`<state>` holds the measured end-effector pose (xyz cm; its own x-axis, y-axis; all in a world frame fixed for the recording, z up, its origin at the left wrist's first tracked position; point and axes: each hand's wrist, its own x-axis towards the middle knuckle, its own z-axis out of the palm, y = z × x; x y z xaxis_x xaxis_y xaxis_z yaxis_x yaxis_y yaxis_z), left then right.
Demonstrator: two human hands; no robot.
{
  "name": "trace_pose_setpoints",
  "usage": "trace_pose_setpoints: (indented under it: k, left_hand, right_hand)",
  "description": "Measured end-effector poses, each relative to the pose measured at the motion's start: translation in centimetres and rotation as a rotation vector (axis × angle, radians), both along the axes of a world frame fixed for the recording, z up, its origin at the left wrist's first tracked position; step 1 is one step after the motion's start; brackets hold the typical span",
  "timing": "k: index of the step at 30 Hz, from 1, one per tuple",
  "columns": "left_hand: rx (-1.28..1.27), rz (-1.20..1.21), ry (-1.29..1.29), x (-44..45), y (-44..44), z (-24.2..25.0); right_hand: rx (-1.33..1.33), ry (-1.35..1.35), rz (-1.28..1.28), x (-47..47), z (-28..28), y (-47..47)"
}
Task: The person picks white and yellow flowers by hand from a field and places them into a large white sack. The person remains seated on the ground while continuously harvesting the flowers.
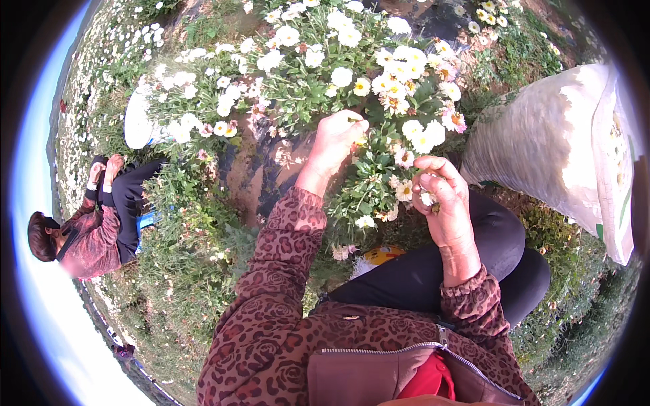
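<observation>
My left hand point(339, 139) is curled shut among the stems of a white chrysanthemum bush point(325, 91). A small yellow-green plant part point(352, 120) shows at its fingertips; the rest is hidden in the fist. To the right, my right hand point(441, 195) is cupped with bent fingers around a picked white chrysanthemum head point(427, 197). Close to that hand, white blooms with yellow centres point(404, 191) are still on their stems. A fuller cluster of white blooms point(425, 136) stands just above it, and several nearby flowers are browned or pinkish.
A large white woven sack point(538, 127) stands at my right, with flowers at its mouth. Dark plastic film point(269, 188) covers soil between the plants. At far left another person point(96, 228) sits near a white sack point(136, 116). A yellow-orange object point(384, 254) lies beside my leg.
</observation>
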<state>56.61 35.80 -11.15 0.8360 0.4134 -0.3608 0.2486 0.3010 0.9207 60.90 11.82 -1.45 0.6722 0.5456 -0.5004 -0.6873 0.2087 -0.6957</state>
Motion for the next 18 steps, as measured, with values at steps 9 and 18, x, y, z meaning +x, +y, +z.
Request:
trace_pose_setpoints:
  k: [9, 18]
  left_hand:
    - [-0.303, 0.103, 0.017, -3.7, 1.2, 5.0]
    - [-0.085, -0.024, 0.189, -5.2, -2.1, -0.6]
  right_hand:
    - [-0.314, -0.102, -0.074, 1.6, -2.3, 0.1]
    - [-0.74, -0.822, 0.387, 1.1, -7.4, 1.5]
